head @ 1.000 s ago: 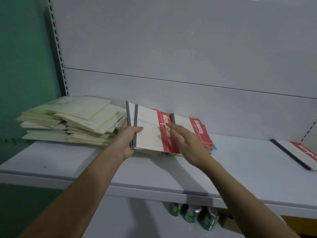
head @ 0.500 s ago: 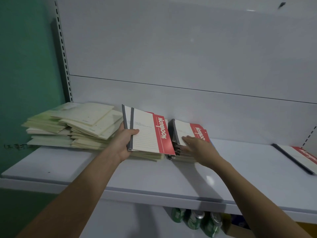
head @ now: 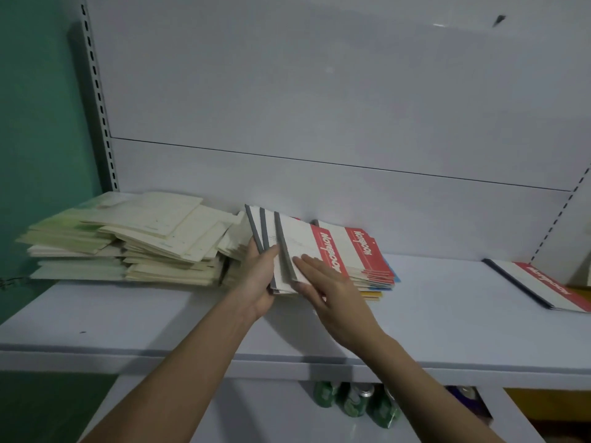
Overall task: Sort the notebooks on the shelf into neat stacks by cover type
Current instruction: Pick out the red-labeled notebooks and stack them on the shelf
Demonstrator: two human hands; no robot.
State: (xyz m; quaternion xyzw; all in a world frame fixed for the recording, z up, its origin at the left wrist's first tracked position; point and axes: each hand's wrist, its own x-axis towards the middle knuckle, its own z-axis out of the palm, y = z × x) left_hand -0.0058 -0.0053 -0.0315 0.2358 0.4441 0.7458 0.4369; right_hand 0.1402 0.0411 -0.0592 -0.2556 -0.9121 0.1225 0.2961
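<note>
Roughly midway, I judge: my left hand (head: 260, 276) grips three red-banded notebooks (head: 295, 247), right hand (head: 332, 292) flat on them; cream pile (head: 128, 241) left remains untidy.

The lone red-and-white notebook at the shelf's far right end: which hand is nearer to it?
Right. The right hand lies flat on the fanned notebooks mid-shelf, well left of the lone notebook; the left hand, gripping their spines, is farther left.

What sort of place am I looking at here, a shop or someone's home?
Most likely a shop or its stockroom. The white metal shelf hangs on slotted uprights like retail gondola shelving, many identical cream notebooks and red-banded notebooks are piled on it, and green cans sit below.
</note>
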